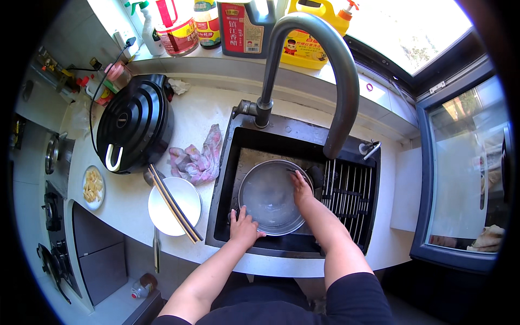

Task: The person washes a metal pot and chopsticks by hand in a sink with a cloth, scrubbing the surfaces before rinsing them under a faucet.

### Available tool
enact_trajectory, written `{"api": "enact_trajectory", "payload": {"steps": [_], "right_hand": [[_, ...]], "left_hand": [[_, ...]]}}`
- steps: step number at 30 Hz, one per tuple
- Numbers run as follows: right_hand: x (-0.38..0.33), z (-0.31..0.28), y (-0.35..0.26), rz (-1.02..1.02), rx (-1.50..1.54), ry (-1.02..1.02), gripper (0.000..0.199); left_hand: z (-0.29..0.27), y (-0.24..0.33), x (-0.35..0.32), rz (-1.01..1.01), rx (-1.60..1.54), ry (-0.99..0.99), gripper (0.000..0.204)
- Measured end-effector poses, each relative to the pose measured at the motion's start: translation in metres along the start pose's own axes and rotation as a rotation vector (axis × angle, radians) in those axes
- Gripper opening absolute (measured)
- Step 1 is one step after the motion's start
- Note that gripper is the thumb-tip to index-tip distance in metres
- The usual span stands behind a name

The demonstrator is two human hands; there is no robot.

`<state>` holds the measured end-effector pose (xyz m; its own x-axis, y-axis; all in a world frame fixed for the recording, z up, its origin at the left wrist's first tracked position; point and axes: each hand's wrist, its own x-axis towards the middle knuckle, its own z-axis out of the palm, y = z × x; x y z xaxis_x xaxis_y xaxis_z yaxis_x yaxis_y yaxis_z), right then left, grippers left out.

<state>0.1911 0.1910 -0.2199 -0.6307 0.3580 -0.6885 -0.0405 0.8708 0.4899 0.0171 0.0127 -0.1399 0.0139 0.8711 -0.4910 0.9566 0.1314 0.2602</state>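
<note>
A round metal pot (269, 187) with cloudy water in it sits in the dark sink (295, 142), left of a wire rack. My left hand (245, 227) touches its near left rim with fingers spread and stretched out. At the pot's right side, the fingers of my right hand (301, 188) reach over the rim toward the inner wall, stretched out. A small dark shape shows by those fingertips; I cannot make out what it is. The tall dark faucet (342, 103) arches over the sink, and no stream of water shows from it.
Left of the sink lie a stained cloth (199, 158) and a white bowl (172, 212) with chopsticks (174, 201) across it. Beyond stand a black lidded cooker (132, 124) and a plate of pale slices (93, 187). Bottles line the sill; an open window (466, 168) juts in at right.
</note>
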Motion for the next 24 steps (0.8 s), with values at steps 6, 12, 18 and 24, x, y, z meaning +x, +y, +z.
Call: {"api": "enact_trajectory", "payload": {"steps": [6,12,18,24], "right_hand": [[-0.04,-0.06,-0.008,-0.117,0.71,-0.482,0.042],[-0.005,-0.049,-0.085,-0.103,1.946,-0.326,0.04],[0.063,-0.09,-0.082,0.13,3.356,0.27,0.046],[0.08,-0.06,0.013,1.504,3.763,1.418,0.009]], "left_hand": [[-0.001,-0.001,-0.002,-0.01,0.013,-0.011,0.048],[0.006,0.002,0.004,-0.04,-0.009,0.045,0.07],[-0.016,0.01,0.002,-0.376,-0.141,0.035,0.122],[-0.023,0.008,0.001,-0.346,-0.14,-0.065,0.118]]}}
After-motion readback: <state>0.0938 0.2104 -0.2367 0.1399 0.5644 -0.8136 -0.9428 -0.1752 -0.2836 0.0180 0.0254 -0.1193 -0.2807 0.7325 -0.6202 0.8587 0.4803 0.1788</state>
